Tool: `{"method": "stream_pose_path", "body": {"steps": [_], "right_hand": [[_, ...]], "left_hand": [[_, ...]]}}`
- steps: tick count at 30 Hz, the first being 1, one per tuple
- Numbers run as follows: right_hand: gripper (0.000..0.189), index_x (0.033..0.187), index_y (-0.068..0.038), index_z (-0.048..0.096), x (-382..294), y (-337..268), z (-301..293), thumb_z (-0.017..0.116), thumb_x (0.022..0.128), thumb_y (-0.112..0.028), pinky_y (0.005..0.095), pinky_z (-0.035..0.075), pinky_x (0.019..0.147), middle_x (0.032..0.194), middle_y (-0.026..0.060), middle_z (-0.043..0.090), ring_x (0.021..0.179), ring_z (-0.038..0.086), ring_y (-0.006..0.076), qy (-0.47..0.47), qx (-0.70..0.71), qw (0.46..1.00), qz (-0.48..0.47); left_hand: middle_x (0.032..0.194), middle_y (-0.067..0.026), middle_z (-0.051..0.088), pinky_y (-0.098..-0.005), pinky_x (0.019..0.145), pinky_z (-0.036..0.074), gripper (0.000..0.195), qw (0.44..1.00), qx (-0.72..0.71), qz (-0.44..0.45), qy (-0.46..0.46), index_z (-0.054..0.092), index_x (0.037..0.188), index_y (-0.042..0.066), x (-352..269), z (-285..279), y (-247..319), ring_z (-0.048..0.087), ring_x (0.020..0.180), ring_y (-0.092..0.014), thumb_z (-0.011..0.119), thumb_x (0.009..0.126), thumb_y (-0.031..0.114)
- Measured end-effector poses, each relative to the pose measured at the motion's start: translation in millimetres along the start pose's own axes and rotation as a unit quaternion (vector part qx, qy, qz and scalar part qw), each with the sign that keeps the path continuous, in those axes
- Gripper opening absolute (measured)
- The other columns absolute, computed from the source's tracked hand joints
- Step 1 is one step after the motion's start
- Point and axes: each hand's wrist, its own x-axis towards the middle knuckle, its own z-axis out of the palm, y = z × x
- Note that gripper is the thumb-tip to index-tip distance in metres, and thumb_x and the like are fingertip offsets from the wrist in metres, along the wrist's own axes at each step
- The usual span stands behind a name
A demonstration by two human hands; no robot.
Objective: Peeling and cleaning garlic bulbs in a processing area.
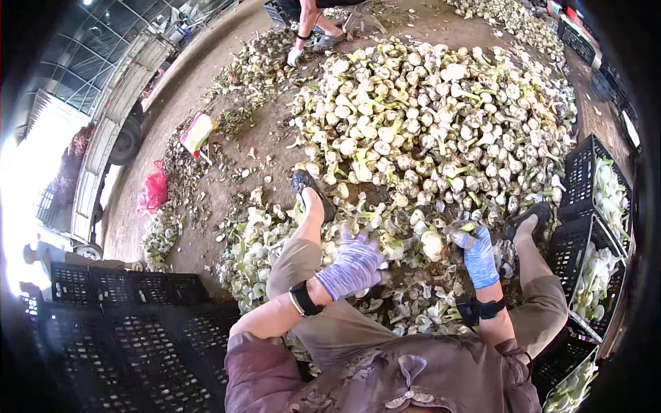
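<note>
My left hand (356,262), in a purple knitted glove, is over the peelings between my legs. Its fingers look spread and slightly blurred, with no held thing visible. In a blue glove, my right hand (480,255) curls around a small object (468,227) with a greenish part; the fingers hide most of it, so its kind is unclear. Just left of that hand lies a large pale bulb (433,244), like garlic or onion. Beyond both hands rises a broad heap of white bulbs (428,118) with green stems. Loose peelings (423,304) cover the ground nearest me.
Black plastic crates (573,248) of pale trimmed bulbs stand at my right. More black crates (119,330) are stacked at left. Another person's gloved hand (294,57) reaches down beyond the heap. A pink bag (154,191) and a truck (111,118) are farther left.
</note>
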Motion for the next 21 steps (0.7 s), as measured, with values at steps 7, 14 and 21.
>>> {"method": "stream_pose_path", "body": {"steps": [7,14,21], "right_hand": [[0.024,0.100,-0.005,0.057,-39.6,-16.8,-2.9,0.061,0.082,-0.019,0.0209,0.046,0.061,0.085,0.0023,0.061,0.068,0.056,0.0099,-0.107,0.153,0.982,-0.043],[0.042,0.109,-0.003,0.053,-65.2,6.1,3.8,0.064,0.080,-0.031,0.0296,0.050,0.070,0.093,0.0045,0.060,0.080,0.059,0.0162,-0.060,0.197,0.977,0.057],[0.031,0.103,0.000,0.056,-42.1,41.5,-4.5,0.062,0.078,-0.018,0.0304,0.052,0.064,0.089,0.0068,0.061,0.074,0.061,0.0177,-0.008,0.141,0.990,0.008]], "left_hand": [[0.127,-0.0124,0.046,-0.0320,0.091,0.044,0.090,0.567,-0.781,0.164,0.205,0.017,0.141,0.004,4.3,30.6,74.5,0.049,0.111,-0.018,0.076,0.073,0.016],[0.106,-0.0093,0.053,-0.0325,0.085,0.046,0.072,0.652,-0.678,0.099,0.324,0.038,0.129,0.002,2.3,29.9,108.5,0.052,0.098,-0.018,0.074,0.066,0.005],[0.128,-0.0242,0.036,-0.0433,0.089,0.044,0.078,0.842,-0.423,0.051,0.330,0.033,0.136,0.011,-2.0,26.6,106.4,0.047,0.108,-0.042,0.068,0.066,0.009]]}}
